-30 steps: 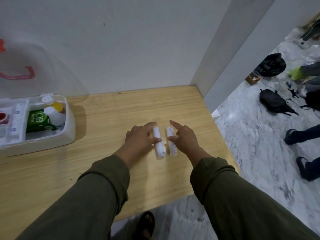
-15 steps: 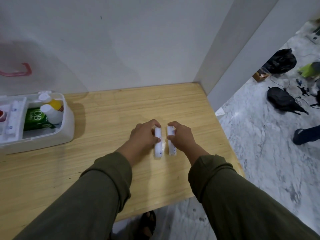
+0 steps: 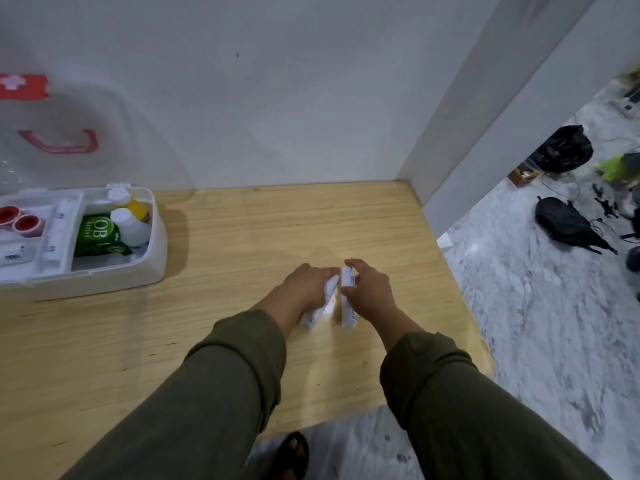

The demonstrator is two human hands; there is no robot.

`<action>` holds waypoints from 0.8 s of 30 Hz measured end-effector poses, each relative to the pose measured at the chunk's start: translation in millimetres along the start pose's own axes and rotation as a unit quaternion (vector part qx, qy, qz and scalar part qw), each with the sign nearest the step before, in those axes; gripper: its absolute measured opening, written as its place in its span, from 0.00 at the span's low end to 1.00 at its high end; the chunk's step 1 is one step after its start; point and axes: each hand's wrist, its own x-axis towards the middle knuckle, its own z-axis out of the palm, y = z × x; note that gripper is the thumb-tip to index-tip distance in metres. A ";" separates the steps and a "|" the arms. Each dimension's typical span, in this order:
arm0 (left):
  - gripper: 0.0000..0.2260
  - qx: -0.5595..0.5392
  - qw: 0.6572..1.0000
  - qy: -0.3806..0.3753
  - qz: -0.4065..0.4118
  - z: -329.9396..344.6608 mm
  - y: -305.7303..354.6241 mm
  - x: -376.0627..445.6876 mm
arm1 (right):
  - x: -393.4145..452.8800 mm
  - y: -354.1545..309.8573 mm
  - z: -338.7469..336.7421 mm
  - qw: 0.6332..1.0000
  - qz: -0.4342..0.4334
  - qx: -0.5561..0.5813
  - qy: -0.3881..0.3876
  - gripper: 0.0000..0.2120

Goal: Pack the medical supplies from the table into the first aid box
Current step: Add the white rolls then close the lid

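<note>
Left hand [image 3: 304, 289] fingers wrap one white bandage roll [image 3: 317, 308], right hand [image 3: 369, 292] fingers wrap another [image 3: 347, 308], both low over the wooden counter [image 3: 242, 258]; open first aid box [image 3: 152, 251] sits far left

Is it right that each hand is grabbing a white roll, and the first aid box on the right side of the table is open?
Almost. The head view shows the first aid box on the left side of the table, not the right. It is open. The left hand and right hand each grip a white roll.
</note>
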 end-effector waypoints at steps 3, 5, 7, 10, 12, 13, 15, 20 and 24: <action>0.24 -0.089 0.995 0.027 -0.026 2.1 -9.4 -0.9 | -0.5 -1.1 1.2 1.000 -0.005 -0.017 -0.007 0.26; 0.22 -0.156 0.986 0.055 -0.032 3.5 -13.2 -4.5 | -0.7 -0.5 0.9 1.000 -0.006 -0.014 -0.003 0.25; 0.20 -0.199 0.977 0.073 -0.024 5.9 -17.0 -8.9 | -1.0 -0.1 1.1 1.000 -0.003 -0.005 0.006 0.24; 0.18 -0.254 0.962 0.103 -0.012 8.6 -27.2 -18.5 | -1.4 -2.7 0.5 1.000 0.004 0.026 0.017 0.22; 0.16 -0.302 0.944 0.135 -0.007 6.1 -34.1 -28.6 | -2.1 -8.0 -0.5 0.999 -0.001 0.043 0.024 0.21; 0.15 -0.323 0.934 0.151 -0.006 3.2 -37.3 -34.1 | -2.4 -12.4 -1.1 0.998 -0.008 0.050 0.030 0.21; 0.14 -0.346 0.920 0.184 -0.004 -6.5 -44.4 -45.0 | -3.6 -25.4 -2.6 0.997 -0.028 0.063 0.046 0.19; 0.13 -0.338 0.896 0.286 0.016 -50.1 -70.5 -80.4 | -7.8 -85.5 -8.1 0.987 -0.100 0.107 0.066 0.16; 0.11 -0.308 0.874 0.375 0.012 -89.8 -105.4 -119.1 | -20.3 -146.8 -7.2 0.972 -0.168 0.150 0.066 0.13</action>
